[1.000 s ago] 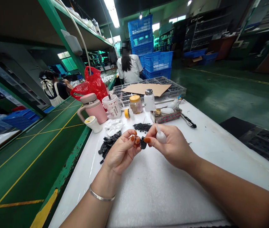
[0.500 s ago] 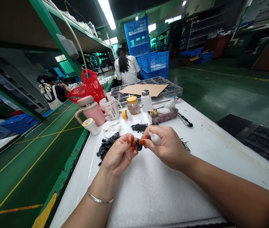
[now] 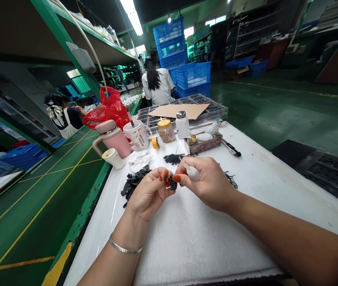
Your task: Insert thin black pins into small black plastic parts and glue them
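Over the white tabletop [image 3: 198,246], my left hand [image 3: 147,194] pinches a small black part [image 3: 173,184] between thumb and fingers. My right hand [image 3: 213,184] meets it from the other side, its thumb and fingertip closed at the part's edge. Tucked in the right hand is a small white squeeze bottle [image 3: 192,172] with a thin tip pointing up and left. Beside my left hand lies a heap of black parts [image 3: 132,183]. Beyond the fingers is a pile of tiny black pieces [image 3: 173,159]; thin black pieces [image 3: 230,179] show behind my right hand.
A pink mug [image 3: 118,143], a patterned cup [image 3: 137,135], a yellow-lidded jar [image 3: 166,133], a white bottle [image 3: 182,126] and a small box [image 3: 206,146] line the back. A cutter knife [image 3: 232,148] lies right. Green conveyor belt [image 3: 52,190] runs left. Two people work beyond.
The black part has turned slightly in my fingers and shows more of its side. The squeeze bottle has tilted a little in my right hand. The view has shifted slightly.
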`<state>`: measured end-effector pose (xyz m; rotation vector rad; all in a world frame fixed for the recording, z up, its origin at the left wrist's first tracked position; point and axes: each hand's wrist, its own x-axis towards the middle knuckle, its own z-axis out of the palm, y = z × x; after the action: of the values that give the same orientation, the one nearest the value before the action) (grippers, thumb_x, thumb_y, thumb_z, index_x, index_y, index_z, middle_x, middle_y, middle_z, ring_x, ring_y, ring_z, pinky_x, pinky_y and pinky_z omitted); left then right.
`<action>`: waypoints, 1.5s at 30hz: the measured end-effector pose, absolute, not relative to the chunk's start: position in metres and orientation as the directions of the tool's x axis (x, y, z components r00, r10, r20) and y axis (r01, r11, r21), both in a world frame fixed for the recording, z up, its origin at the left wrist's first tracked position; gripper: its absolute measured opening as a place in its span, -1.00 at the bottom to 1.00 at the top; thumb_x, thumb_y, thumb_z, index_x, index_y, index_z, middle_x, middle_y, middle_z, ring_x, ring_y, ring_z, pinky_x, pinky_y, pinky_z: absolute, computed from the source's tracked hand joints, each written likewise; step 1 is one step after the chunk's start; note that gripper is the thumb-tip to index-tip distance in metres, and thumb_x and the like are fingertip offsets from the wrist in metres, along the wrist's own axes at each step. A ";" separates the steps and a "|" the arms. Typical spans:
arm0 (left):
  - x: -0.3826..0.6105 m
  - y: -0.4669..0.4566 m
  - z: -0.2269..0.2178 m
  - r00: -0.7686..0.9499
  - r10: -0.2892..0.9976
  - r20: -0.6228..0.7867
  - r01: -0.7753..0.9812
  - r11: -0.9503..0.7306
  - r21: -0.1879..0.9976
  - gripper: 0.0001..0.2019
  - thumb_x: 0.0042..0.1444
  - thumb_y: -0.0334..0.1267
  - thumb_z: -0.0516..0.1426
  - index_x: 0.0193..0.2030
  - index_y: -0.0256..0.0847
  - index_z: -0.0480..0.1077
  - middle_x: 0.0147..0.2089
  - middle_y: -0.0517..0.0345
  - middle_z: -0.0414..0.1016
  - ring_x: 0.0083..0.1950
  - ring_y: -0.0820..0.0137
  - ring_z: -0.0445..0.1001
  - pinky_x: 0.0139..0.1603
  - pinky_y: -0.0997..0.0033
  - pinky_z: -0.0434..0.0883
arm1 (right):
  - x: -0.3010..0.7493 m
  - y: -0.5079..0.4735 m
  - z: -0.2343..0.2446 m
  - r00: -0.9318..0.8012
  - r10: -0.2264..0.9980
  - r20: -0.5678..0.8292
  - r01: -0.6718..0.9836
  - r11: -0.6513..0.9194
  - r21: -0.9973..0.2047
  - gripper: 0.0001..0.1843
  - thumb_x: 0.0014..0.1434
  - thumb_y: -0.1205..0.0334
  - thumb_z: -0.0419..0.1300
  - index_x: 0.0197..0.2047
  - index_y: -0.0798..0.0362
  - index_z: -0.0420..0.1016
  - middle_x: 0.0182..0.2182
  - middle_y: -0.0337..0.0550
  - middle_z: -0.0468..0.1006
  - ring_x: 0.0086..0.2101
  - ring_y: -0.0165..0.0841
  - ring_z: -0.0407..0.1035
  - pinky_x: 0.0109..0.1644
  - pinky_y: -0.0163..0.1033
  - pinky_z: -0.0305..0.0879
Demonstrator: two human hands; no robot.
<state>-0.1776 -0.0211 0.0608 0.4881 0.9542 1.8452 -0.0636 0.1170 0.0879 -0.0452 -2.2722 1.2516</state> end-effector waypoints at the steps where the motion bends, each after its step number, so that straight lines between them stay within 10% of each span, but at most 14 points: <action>1: -0.178 -0.021 0.061 -0.449 0.891 -0.066 -0.570 -0.229 0.789 -0.86 -0.03 -0.41 0.30 -0.37 -0.28 0.41 -0.30 0.14 0.52 -0.32 0.47 0.52 -0.30 0.50 0.51 | -0.064 0.117 0.088 -0.857 0.284 0.431 -0.215 0.562 -0.798 -0.81 0.11 0.24 0.20 -0.49 0.15 0.41 -0.57 -0.28 0.43 -0.50 -0.51 0.26 -0.41 -0.40 0.11; 16: -0.176 -0.020 0.063 -0.417 0.908 -0.029 -0.539 -0.221 0.813 -0.92 0.03 -0.36 0.27 -0.40 -0.30 0.45 -0.36 0.16 0.53 -0.37 0.49 0.51 -0.26 0.46 0.49 | -0.066 0.118 0.094 -0.938 0.249 0.242 -0.187 0.226 -0.956 -0.81 0.04 0.28 0.26 -0.53 0.17 0.41 -0.65 -0.32 0.37 -0.57 -0.56 0.20 -0.47 -0.44 0.11; 45: -0.178 -0.022 0.067 -0.590 0.802 0.094 -0.119 -0.201 0.972 -0.83 -0.05 -0.26 0.32 -0.46 -0.29 0.45 -0.36 0.16 0.39 -0.36 0.49 0.38 -0.32 0.51 0.38 | -0.068 0.119 0.093 -0.957 0.274 0.098 -0.042 0.202 -0.979 -0.66 -0.03 0.06 0.31 -0.53 0.17 0.38 -0.64 -0.25 0.38 -0.59 -0.52 0.19 -0.52 -0.40 0.08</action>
<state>-0.1776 -0.0222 0.0672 0.8256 1.4209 1.8564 -0.0679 0.1194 0.0929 -0.2203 -2.2275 1.8267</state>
